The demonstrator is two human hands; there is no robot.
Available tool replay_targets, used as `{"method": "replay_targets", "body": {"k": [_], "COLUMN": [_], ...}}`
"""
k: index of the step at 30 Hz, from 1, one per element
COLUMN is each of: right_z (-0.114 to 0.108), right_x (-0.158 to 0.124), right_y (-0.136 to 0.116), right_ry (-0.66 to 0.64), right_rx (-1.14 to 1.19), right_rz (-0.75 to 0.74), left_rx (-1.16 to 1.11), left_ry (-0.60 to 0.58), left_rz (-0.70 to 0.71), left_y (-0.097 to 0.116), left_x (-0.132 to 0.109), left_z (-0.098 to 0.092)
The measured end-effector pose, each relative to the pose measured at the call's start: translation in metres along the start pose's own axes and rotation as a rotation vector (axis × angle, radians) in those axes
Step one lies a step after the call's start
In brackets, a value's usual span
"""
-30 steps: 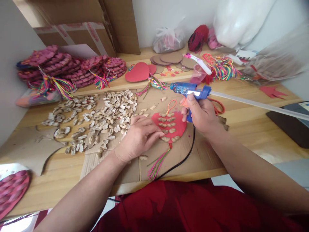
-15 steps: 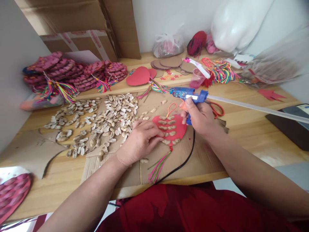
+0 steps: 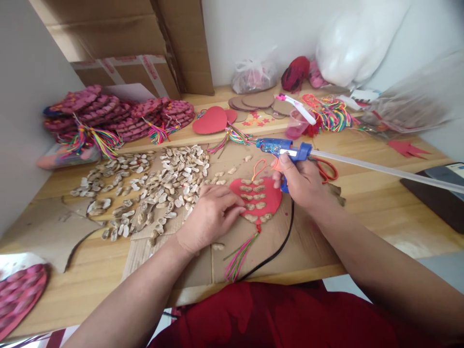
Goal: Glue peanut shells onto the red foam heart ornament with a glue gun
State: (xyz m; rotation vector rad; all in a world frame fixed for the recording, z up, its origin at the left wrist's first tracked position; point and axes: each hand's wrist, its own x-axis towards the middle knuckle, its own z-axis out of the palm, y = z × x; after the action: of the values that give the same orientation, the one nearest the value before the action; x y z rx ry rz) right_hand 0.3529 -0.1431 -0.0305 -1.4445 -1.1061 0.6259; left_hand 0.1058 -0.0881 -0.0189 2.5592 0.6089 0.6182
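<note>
My right hand [image 3: 300, 179] is wrapped round the handle of a blue glue gun [image 3: 277, 145], its nozzle pointing left and a long clear glue stick [image 3: 380, 166] running out of its back. Below lies a red paper heart [image 3: 270, 191] with rows of peanut shells [image 3: 259, 196], an orange loop [image 3: 258, 169] at the top and a tassel [image 3: 239, 258] at the bottom. My left hand [image 3: 213, 212] rests at the heart's left edge, fingers curled and thumb close to them beside the shells. Whatever its fingertips may hold is hidden.
Loose peanut shells [image 3: 170, 186] spread over cardboard on the left. Finished shell-covered pieces [image 3: 87, 113] are stacked behind. Red hearts [image 3: 210, 121], cardboard ovals [image 3: 257, 100], a plastic cup [image 3: 295, 126] and colourful tassels [image 3: 333, 116] stand along the back. Orange-handled scissors [image 3: 328, 170] lie right; a black cord [image 3: 282, 246] crosses the front.
The whole scene sits slightly lower in the view, as the camera has tilted a little. Both hands and the glue gun keep nearly the same place over the heart.
</note>
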Motion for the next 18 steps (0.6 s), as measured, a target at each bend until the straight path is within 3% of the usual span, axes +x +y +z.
{"method": "replay_targets", "body": {"k": [7,18], "right_z": [-0.002,0.002], "right_x": [0.004,0.001], "right_y": [0.002,-0.006], "right_ry": [0.043,0.006], "right_rx": [0.003,0.04], "right_rz": [-0.006,0.006], "left_rx": [-0.012,-0.049], "left_ry": [0.052,-0.094], "left_rz": [-0.082,0.087], "left_y": [-0.007,0.004], "left_x": [0.002,-0.001], "left_z": [0.001,0.001]}}
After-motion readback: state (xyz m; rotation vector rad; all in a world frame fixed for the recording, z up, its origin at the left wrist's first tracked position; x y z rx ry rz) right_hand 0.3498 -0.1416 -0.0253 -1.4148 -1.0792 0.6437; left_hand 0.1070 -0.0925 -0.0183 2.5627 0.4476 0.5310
